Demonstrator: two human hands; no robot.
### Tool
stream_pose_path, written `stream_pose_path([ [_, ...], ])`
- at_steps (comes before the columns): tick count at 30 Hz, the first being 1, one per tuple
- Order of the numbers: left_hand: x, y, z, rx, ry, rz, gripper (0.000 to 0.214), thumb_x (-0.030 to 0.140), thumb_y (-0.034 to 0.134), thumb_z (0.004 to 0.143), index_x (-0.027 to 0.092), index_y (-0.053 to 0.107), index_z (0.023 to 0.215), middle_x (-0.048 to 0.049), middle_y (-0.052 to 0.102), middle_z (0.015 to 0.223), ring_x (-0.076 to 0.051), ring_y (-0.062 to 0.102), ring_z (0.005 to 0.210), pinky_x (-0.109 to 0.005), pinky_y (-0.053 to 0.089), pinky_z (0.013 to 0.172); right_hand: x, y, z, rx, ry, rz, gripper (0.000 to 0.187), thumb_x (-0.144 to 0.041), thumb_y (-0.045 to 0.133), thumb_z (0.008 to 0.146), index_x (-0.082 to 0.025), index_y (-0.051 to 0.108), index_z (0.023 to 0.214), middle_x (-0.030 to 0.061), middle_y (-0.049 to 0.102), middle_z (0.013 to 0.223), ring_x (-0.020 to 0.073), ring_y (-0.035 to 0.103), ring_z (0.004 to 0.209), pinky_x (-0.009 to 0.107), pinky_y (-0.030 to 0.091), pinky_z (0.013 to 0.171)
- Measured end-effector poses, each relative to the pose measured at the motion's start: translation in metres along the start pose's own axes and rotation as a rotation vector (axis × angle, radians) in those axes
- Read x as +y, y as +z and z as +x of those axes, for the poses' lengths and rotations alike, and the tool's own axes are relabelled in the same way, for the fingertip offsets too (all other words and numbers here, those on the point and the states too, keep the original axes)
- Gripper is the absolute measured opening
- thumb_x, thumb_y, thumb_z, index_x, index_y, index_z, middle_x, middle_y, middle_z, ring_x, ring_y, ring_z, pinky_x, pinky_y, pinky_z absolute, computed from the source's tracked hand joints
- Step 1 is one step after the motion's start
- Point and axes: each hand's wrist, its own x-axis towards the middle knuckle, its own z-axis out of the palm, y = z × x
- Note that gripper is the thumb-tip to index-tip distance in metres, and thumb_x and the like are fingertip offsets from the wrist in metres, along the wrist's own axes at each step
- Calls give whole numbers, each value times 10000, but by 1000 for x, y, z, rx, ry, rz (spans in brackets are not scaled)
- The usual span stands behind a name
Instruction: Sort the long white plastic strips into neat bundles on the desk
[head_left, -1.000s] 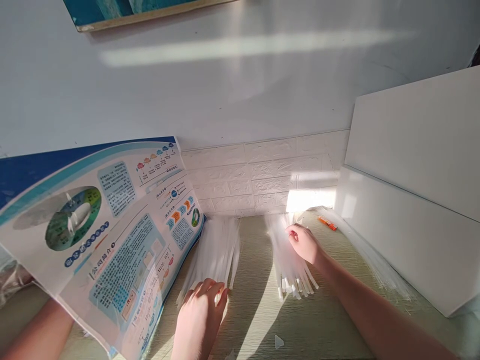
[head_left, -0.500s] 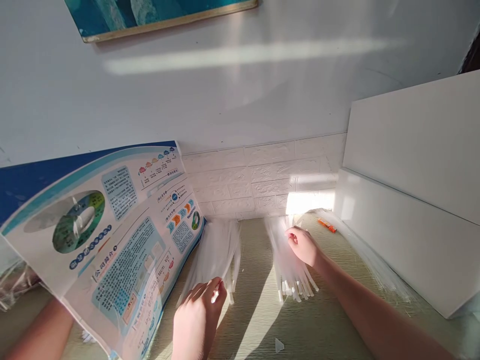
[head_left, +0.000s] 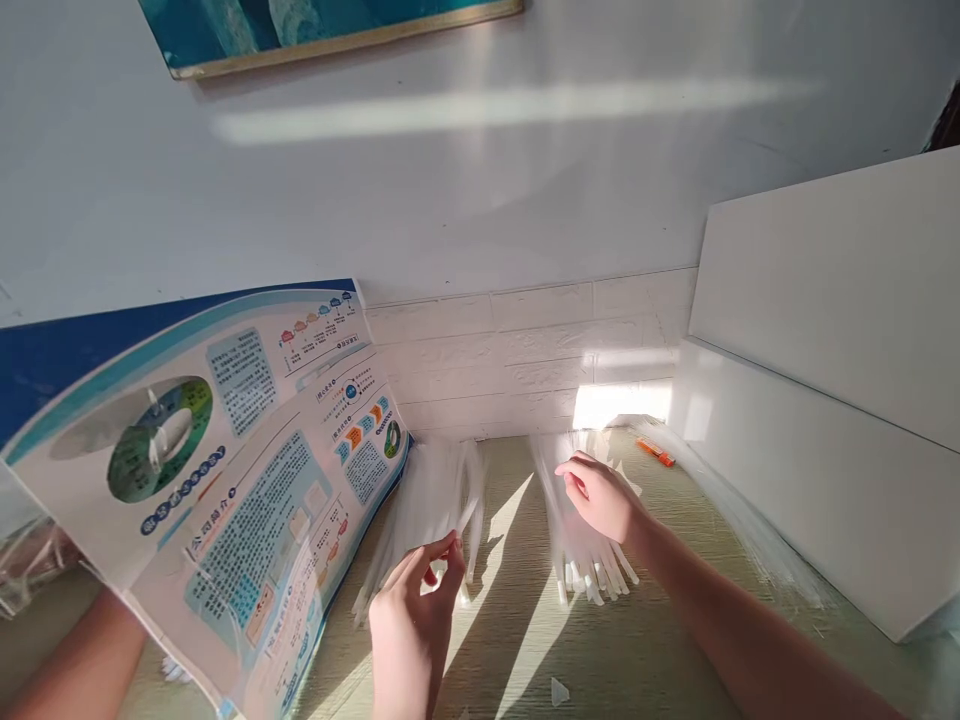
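Two fans of clear plastic strips lie on a pale wooden tabletop (head_left: 525, 640). My left hand (head_left: 412, 630) is raised at the near end of the left fan (head_left: 431, 495). Its thumb and fingers pinch one clear strip (head_left: 466, 520), which angles up off the pile. My right hand (head_left: 604, 500) rests on the right fan (head_left: 592, 570), fingers curled down over the strips. The white ends of that fan's strips point toward me.
A large printed poster (head_left: 225, 480) leans over the table's left side, with a bare arm (head_left: 75, 660) below it. White boards (head_left: 825, 400) close off the right. More clear strips (head_left: 742, 520) lie along them. An orange pen-like object (head_left: 655, 452) sits near the brick-pattern wall.
My left hand has lifted off the left fan and closed into a pinch, raising one strip. My right hand has shifted slightly on the right fan. The view has tilted slightly.
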Motion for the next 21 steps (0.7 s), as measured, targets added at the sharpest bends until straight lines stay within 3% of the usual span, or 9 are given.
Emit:
stream_pose_path([
  [4, 27, 8, -9, 240, 85, -67, 211, 355, 585, 941, 218, 746, 936, -24, 756, 880, -167, 665, 710, -292, 534, 718, -4, 7, -2, -42, -9, 128, 339, -306, 434, 963, -214, 675, 1183, 66, 669, 962, 160, 586, 721, 319, 483, 714],
  [6, 41, 21, -15, 248, 179, -88, 196, 316, 562, 962, 219, 732, 945, -38, 754, 897, -181, 685, 759, -316, 544, 757, -6, 11, -1, -51, 8, 222, 410, -339, 413, 979, -202, 600, 1317, 73, 680, 963, 171, 625, 764, 311, 516, 705],
  [10, 60, 57, -27, -46, 243, -172, 168, 257, 541, 966, 225, 694, 904, -48, 737, 916, -197, 700, 849, -332, 555, 784, -7, 11, 4, -55, 130, 384, 596, -431, 259, 1041, -159, 255, 1571, 87, 688, 968, 180, 667, 735, 291, 522, 601],
  [12, 64, 74, -30, -228, 239, -115, 179, 215, 521, 961, 226, 679, 877, -55, 725, 911, -215, 688, 850, -360, 551, 768, -2, 9, 6, -24, 201, 349, 640, -432, 282, 1032, -127, 201, 1588, 77, 679, 897, 190, 653, 700, 296, 495, 576],
  [16, 68, 92, -33, -489, 312, -48, 119, 209, 597, 917, 236, 683, 838, -48, 711, 883, -254, 671, 870, -401, 549, 764, 17, 4, 6, 4, 271, 126, 550, -305, 533, 875, -194, 544, 1414, 14, 627, 707, 183, 560, 652, 298, 412, 600],
  [18, 66, 90, -34, -522, 327, -87, 72, 247, 643, 899, 260, 713, 886, -42, 702, 886, -250, 669, 883, -384, 556, 768, 24, 3, 5, -24, 284, 39, 448, -252, 575, 810, -233, 677, 1246, 5, 632, 683, 170, 532, 627, 292, 367, 591],
  [21, 53, 75, -36, -535, 318, -157, 176, 316, 572, 958, 281, 724, 1040, -54, 689, 922, -223, 664, 882, -344, 558, 774, 28, 2, 3, -53, 269, -30, 362, -239, 568, 814, -240, 725, 1140, 8, 666, 709, 161, 546, 635, 292, 365, 623],
])
